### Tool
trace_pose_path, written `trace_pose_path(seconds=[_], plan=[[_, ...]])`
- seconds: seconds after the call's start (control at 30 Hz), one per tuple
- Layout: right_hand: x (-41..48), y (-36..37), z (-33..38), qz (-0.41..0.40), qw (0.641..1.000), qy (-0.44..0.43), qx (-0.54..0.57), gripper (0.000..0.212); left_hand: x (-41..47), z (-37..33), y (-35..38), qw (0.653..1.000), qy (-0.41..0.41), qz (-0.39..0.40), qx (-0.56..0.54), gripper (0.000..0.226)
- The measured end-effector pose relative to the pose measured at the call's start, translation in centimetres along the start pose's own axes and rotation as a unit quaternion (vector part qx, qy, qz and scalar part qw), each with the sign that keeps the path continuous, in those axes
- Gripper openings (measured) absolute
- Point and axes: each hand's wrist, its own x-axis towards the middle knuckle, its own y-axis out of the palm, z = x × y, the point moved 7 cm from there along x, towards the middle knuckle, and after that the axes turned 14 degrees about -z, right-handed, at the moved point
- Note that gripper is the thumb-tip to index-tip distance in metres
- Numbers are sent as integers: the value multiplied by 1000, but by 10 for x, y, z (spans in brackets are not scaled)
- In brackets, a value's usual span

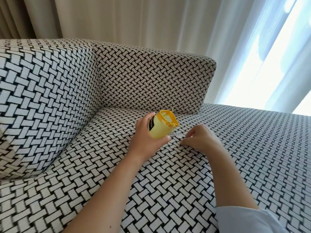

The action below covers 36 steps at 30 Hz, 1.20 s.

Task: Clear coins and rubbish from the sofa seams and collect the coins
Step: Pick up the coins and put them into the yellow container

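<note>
The woven-pattern sofa point(252, 148) fills your view. Your left grip point(148, 133) holds a yellow pouch point(161, 126) tilted with its mouth open. Your right grip point(200, 138) rests curled on the seat, just right of the coins point(176, 135) lying between both grips; whether it pinches one, you cannot tell.

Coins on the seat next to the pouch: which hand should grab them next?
Right, probably. The right hand appears to hold nothing and sits just beside the coins on the sofa seat. The left hand is busy gripping the yellow pouch, whose open mouth tilts toward them.
</note>
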Motion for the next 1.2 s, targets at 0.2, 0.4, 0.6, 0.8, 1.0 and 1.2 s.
trace_pose_path(seconds=[0.2,0.4,0.6,0.8,1.0,1.2], plan=[[0,0,4,7,998,-12,68,20,0,0,0,1000,-2,-1,2,83],[-1,-11,7,-61,965,13,253,18,0,-1,0,1000,0,-1,2,85],[0,-1,1,37,998,10,47,10,-1,-1,0,1000,-4,2,10,83],[-2,0,6,50,998,-25,18,10,-1,-1,-1,1000,-5,2,11,83],[-2,6,15,-17,989,-58,138,17,0,-1,-1,1000,-6,0,2,83],[4,12,6,-59,994,-62,69,43,0,0,0,1000,-4,-1,2,83]])
